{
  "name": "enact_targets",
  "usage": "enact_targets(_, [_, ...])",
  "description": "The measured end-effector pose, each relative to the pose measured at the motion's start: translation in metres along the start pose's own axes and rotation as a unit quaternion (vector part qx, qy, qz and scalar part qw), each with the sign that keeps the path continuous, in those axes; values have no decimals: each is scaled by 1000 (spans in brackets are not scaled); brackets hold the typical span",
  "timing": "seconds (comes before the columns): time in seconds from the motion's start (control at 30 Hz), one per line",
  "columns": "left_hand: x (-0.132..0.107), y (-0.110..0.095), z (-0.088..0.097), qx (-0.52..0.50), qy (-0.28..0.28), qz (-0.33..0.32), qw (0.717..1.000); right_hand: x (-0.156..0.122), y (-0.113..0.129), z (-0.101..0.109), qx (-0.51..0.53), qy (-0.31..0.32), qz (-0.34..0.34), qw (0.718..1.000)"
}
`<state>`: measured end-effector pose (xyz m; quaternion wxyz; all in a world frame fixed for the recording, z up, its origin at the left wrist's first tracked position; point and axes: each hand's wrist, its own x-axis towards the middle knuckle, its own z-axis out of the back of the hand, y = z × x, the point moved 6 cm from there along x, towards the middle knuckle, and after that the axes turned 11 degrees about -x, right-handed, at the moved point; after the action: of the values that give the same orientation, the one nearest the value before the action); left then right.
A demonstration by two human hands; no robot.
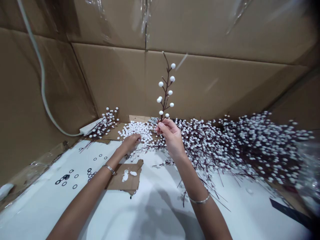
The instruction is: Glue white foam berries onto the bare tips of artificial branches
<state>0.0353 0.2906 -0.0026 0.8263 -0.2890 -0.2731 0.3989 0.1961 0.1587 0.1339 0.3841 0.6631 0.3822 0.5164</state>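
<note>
My right hand (172, 137) pinches the lower stem of an artificial berry branch (167, 90), held upright above the table. This branch has a thin dark-brown stem, short side twigs and several white berries; one twig and the tip are bare. My left hand (131, 142) reaches to the near edge of a pile of loose white foam berries (140, 129). Its fingers are curled together, and whatever is between them is hidden. Nearer to me, below the left hand, lies a piece of brown cardboard (125, 178) bearing dabs of white paste (125, 175).
A large heap of berry branches (225, 143) spreads along the right. A smaller bunch (106, 123) leans by a white power strip (92, 126) with a cable. Black rings (66, 177) are scattered on the white table (140, 213). Cardboard walls (112, 76) enclose the back and sides.
</note>
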Motion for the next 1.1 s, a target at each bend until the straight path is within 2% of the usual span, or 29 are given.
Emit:
enact_targets(0.13, [-2,-4,8,-13,-11,-14,1000,0,-3,-1,15,3,-11,1000])
enact_targets(0.23, [-3,-22,27,-38,-35,-33,998,0,-8,0,12,-3,-21,1000])
enact_targets(0.33, [-6,-57,53,-93,-75,-61,991,2,-18,-3,22,6,-41,999])
enact_targets(0.43, [-17,-100,73,-238,-114,-106,959,1,-28,-11,44,32,-71,996])
enact_targets(0.5, [-26,-125,77,-294,-120,-128,940,0,-31,-15,49,40,-79,995])
enact_targets(0.6, [-35,-147,73,-366,-117,-118,915,-1,-29,-18,58,34,-72,995])
enact_targets(0.67, [-39,-153,69,-399,-108,-100,905,-1,-26,-17,71,29,-59,995])
enact_targets(0.83, [-45,-161,67,-412,-105,-79,902,0,-17,-17,111,31,-24,993])
enact_targets(1.0, [-44,-155,69,-466,-134,-69,872,-2,-12,-19,116,28,-35,992])
enact_targets(1.1, [-41,-149,66,-502,-116,-41,856,-4,-10,-21,116,30,-34,992])
